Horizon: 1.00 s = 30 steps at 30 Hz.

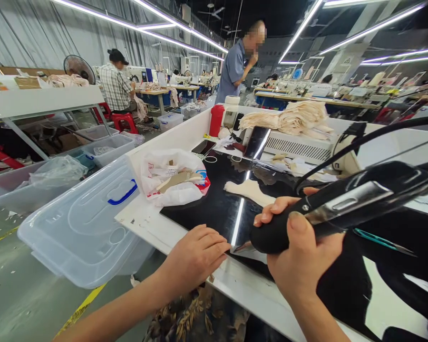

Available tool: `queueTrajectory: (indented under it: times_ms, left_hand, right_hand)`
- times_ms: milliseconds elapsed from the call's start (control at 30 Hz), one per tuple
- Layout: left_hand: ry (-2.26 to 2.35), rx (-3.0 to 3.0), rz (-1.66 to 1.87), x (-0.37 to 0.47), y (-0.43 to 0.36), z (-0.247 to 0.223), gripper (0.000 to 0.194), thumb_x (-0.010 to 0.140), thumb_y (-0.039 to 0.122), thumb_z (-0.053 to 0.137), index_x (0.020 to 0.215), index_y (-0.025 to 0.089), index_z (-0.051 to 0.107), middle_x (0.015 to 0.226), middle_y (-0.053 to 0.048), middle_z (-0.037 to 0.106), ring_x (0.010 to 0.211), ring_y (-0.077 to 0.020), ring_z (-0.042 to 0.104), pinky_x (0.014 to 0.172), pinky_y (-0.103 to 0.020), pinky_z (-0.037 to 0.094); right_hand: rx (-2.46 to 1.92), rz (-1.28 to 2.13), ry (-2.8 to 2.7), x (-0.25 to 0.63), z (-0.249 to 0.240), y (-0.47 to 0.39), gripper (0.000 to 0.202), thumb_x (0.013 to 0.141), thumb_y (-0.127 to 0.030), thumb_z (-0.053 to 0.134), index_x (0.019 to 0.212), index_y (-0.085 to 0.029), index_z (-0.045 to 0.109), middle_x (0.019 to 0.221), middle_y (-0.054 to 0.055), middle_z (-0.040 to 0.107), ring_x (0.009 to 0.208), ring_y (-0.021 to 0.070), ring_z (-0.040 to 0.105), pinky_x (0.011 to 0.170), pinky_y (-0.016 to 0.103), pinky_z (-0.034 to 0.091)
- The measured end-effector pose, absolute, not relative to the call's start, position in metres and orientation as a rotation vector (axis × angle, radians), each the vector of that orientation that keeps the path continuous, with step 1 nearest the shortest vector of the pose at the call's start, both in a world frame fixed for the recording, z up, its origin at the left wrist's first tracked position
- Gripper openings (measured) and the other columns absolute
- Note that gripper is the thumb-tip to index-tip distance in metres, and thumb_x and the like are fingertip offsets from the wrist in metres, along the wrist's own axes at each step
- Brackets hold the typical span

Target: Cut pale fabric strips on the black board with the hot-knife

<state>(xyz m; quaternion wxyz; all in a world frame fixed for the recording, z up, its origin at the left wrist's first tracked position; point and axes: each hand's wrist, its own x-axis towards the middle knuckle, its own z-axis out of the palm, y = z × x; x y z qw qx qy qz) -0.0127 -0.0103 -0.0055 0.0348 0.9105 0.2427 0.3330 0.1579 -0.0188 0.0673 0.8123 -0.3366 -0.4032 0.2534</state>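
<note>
My right hand [299,251] is wrapped round a black corded hand tool [342,204] with a silver plate on its side. My left hand [198,251] lies at the near edge of a glossy black sheet [214,209], its fingers together and bent over the edge; whatever is under them is hidden. Between the hands a small pale piece [249,251] shows at the sheet's edge, partly behind the tool. Beyond the tool lies a cream cut piece [249,191]. Right of my right hand, teal tweezers [381,239] rest on black material [342,275].
A white plastic bag [174,178] with scraps stands left of the sheet. Behind are a phone [204,147], a red cup [217,120] and stacked cream pieces [288,118]. A lidded clear bin [82,223] adjoins the table's left. One person [231,66] stands behind; another sits left.
</note>
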Motion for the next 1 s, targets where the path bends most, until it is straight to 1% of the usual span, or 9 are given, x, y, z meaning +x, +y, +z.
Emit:
queueTrajectory:
  times_ms: [133,300,533,633,733,800,867,933,1000]
  left_hand:
    - [0.75,2.792,1.019,-0.012,-0.01,-0.002,0.021,0.106,0.022,0.046,0.116,0.015,0.063,0.107,-0.006,0.074,0.104,-0.0187,0.066,0.101,-0.039,0.05]
    - [0.745,2.786,0.987,-0.01,-0.011,-0.003,0.021,0.105,0.022,0.048,0.117,0.015,0.063,0.108,-0.006,0.073,0.104,-0.0189,0.065,0.101,-0.039,0.05]
    - [0.786,2.817,0.922,-0.01,-0.009,0.002,0.021,0.103,0.023,0.053,0.117,0.019,0.068,0.107,-0.007,0.069,0.1,-0.0206,0.062,0.087,-0.036,0.054]
    - [0.725,2.817,0.844,-0.01,-0.004,0.008,0.02,0.103,0.025,0.054,0.114,0.018,0.069,0.104,-0.008,0.069,0.099,-0.0196,0.062,0.087,-0.033,0.055]
    - [0.651,2.808,0.789,-0.008,0.011,0.016,0.022,0.104,0.025,0.052,0.113,0.017,0.07,0.103,-0.008,0.069,0.096,-0.0181,0.063,0.087,-0.032,0.054]
    - [0.551,2.837,0.758,-0.004,0.026,0.022,0.023,0.104,0.022,0.052,0.117,0.017,0.069,0.108,-0.009,0.07,0.1,-0.0188,0.064,0.093,-0.034,0.053]
    - [0.363,2.861,0.657,0.002,0.043,0.028,0.025,0.102,0.021,0.056,0.125,0.017,0.066,0.12,-0.009,0.07,0.112,-0.0208,0.064,0.104,-0.038,0.049]
    - [0.192,2.827,0.537,0.009,0.059,0.033,0.036,0.099,0.023,0.062,0.135,0.019,0.06,0.133,-0.009,0.066,0.127,-0.0228,0.058,0.114,-0.04,0.042]
    - [0.102,2.752,0.441,0.016,0.07,0.037,0.049,0.097,0.024,0.065,0.143,0.024,0.052,0.141,-0.007,0.063,0.138,-0.0229,0.052,0.12,-0.042,0.037]
  right_hand:
    - [-0.702,0.531,-0.888,0.158,0.065,-0.019,0.041,0.081,-0.03,0.077,0.114,-0.025,0.054,0.077,-0.005,0.062,0.058,0.0145,0.058,0.051,0.031,0.054]
    - [-0.709,0.536,-0.9,0.158,0.061,-0.019,0.038,0.084,-0.027,0.074,0.116,-0.026,0.054,0.079,-0.005,0.062,0.059,0.014,0.059,0.053,0.031,0.054]
    - [-0.777,0.532,-0.933,0.165,0.066,-0.018,0.039,0.084,-0.033,0.076,0.114,-0.027,0.053,0.079,-0.006,0.063,0.059,0.0147,0.06,0.058,0.034,0.055]
    - [-0.833,0.401,-0.947,0.182,0.078,-0.019,0.041,0.08,-0.036,0.08,0.112,-0.027,0.057,0.083,-0.004,0.065,0.065,0.0158,0.063,0.065,0.038,0.058]
    - [-0.944,0.244,-0.993,0.202,0.093,-0.022,0.037,0.077,-0.041,0.083,0.104,-0.026,0.064,0.089,-0.001,0.067,0.074,0.018,0.065,0.075,0.042,0.06]
    - [-0.989,0.235,-0.996,0.212,0.099,-0.024,0.035,0.076,-0.044,0.083,0.101,-0.025,0.067,0.088,-0.001,0.066,0.075,0.0188,0.065,0.073,0.041,0.061]
    - [-0.993,0.285,-0.973,0.218,0.101,-0.025,0.036,0.077,-0.044,0.083,0.104,-0.025,0.068,0.087,-0.001,0.065,0.072,0.0186,0.065,0.067,0.039,0.061]
    - [-0.976,0.322,-0.956,0.221,0.099,-0.024,0.04,0.077,-0.041,0.084,0.11,-0.025,0.067,0.086,-0.001,0.066,0.068,0.0175,0.065,0.063,0.037,0.059]
    - [-0.953,0.318,-0.955,0.221,0.095,-0.022,0.044,0.077,-0.038,0.084,0.114,-0.025,0.065,0.086,-0.002,0.066,0.065,0.0162,0.064,0.063,0.036,0.058]
